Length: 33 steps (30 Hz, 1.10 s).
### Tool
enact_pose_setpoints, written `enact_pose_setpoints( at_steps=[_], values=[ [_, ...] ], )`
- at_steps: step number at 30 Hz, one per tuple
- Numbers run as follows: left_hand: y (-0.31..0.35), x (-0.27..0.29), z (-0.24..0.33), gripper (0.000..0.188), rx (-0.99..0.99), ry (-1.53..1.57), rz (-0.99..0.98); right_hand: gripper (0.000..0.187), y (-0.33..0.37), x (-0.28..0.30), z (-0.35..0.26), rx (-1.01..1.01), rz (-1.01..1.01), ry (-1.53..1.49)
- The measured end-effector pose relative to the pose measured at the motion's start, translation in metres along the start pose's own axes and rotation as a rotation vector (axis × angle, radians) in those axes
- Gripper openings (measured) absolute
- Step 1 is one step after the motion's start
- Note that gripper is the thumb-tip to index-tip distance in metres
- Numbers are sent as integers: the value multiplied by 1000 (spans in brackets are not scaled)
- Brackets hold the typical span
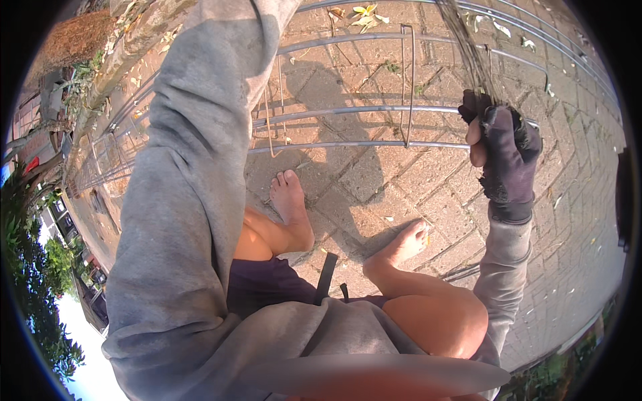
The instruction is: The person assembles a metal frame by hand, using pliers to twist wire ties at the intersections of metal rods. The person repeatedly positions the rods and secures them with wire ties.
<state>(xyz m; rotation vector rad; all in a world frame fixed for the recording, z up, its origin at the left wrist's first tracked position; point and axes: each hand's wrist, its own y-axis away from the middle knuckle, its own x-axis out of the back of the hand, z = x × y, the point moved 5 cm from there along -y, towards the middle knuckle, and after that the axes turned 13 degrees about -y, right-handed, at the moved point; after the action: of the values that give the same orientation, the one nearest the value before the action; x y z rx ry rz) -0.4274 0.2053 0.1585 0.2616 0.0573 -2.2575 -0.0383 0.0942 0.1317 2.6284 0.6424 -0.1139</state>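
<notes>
My right hand (509,147), in a worn dark purple glove with bare fingertips showing, is closed round a bundle of thin wires (468,47). The wires run up from the fist to the top edge of the picture. Just beside this hand are the right ends of long steel rods (351,111), part of a cage; whether the hand touches them I cannot tell. Thin bent-wire stirrups (410,80) stand across the rods. My left arm (194,147), in a grey sleeve, reaches up past the top edge, so its hand is out of sight.
Brick paving (428,187) lies under the cage, with my bare feet (289,200) close to the nearest rod. Dry leaves (366,17) are scattered at the far side. More rods stretch away at the left, near a kerb (114,67) and plants.
</notes>
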Motion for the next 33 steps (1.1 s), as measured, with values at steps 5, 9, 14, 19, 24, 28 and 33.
enact_pose_setpoints(
  at_steps=[5, 9, 14, 19, 24, 28, 33],
  values=[
    [41, 69, -19, 6, 676, -175, -353, 43, 80, -37, -52, -206, -361, 41],
    [146, 145, 3, 4, 1107, -332, -427, 33, 170, -77, -101, -230, -420, 22],
    [256, 229, 95, 24, 955, -99, 191, 26, 285, -96, -142, -539, -27, 0],
    [443, 275, 217, 71, 1069, 16, 263, 27, 401, -149, -170, -621, 59, -44],
    [594, 221, 282, 49, 1281, 302, 57, 21, 463, -187, -187, -383, -315, 7],
    [644, 251, 262, 33, 1337, 195, 347, 18, 499, -180, -185, -367, -459, 212],
    [696, 308, 234, 15, 1321, 145, 460, 27, 538, -177, -174, -325, -428, 120]
  ],
)
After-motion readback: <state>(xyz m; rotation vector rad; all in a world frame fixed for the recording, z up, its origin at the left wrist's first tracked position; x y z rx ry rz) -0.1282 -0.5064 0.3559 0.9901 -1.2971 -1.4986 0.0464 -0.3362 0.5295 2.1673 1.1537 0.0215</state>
